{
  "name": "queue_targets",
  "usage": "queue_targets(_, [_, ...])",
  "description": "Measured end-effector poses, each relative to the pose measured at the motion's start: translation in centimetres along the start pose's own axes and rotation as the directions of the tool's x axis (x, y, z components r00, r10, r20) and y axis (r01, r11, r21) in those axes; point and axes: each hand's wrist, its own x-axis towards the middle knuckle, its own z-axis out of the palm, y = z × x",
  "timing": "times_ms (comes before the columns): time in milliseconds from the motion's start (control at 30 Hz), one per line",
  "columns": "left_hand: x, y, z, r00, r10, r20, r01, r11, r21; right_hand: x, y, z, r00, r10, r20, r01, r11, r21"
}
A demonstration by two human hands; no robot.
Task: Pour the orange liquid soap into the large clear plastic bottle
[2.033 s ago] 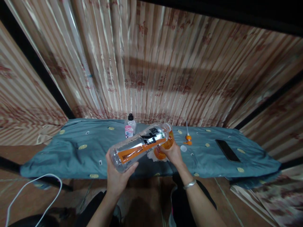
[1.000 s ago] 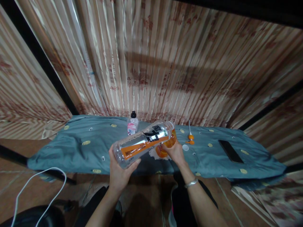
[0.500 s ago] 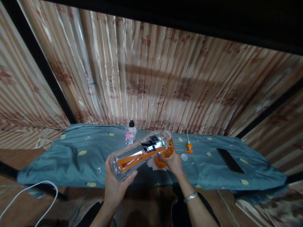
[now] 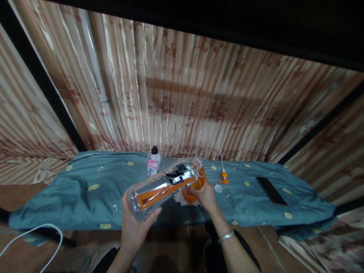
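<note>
My left hand (image 4: 136, 223) is wrapped round the base of a large clear plastic bottle (image 4: 165, 185) with an orange and silver label. The bottle lies tilted, its neck pointing right and up. My right hand (image 4: 206, 195) grips an orange see-through bottle (image 4: 200, 181) right by that neck. The large bottle's mouth meets the top of the orange bottle; whether liquid passes between them I cannot tell. Under the orange bottle lies a white piece of paper or tissue (image 4: 179, 198). An orange pump top (image 4: 224, 176) with a clear tube rests to the right, near a white round cap (image 4: 218, 188).
A small bottle with a black cap and pink label (image 4: 153, 163) stands behind the large bottle. A black phone (image 4: 271, 190) lies on the right of the teal cloth (image 4: 113, 182). Dark posts and a striped curtain (image 4: 170, 87) enclose the back; a white cable (image 4: 54, 227) loops at lower left.
The whole view has shifted slightly, so everything on the cloth appears a little further left. Both hands keep their holds, and the two bottles stay mouth to mouth.
</note>
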Motion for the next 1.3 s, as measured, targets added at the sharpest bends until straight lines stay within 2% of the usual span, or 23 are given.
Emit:
queue_targets(633, [0.0,2.1,0.8,0.996,-0.069,-0.057,0.069,0.998,-0.012,0.1,0.1,-0.1,1.0,-0.001,0.007,0.001,0.999,-0.047])
queue_targets(967, [0.0,1.9,0.7,0.999,-0.041,-0.033,0.04,0.999,-0.014,0.1,0.1,-0.2,1.0,0.017,0.0,-0.017,0.998,-0.054])
queue_targets(1300, [0.0,1.3,0.8,0.998,-0.016,-0.053,0.015,1.0,-0.019,0.1,-0.3,-0.3,1.0,0.023,-0.002,-0.023,0.998,-0.063])
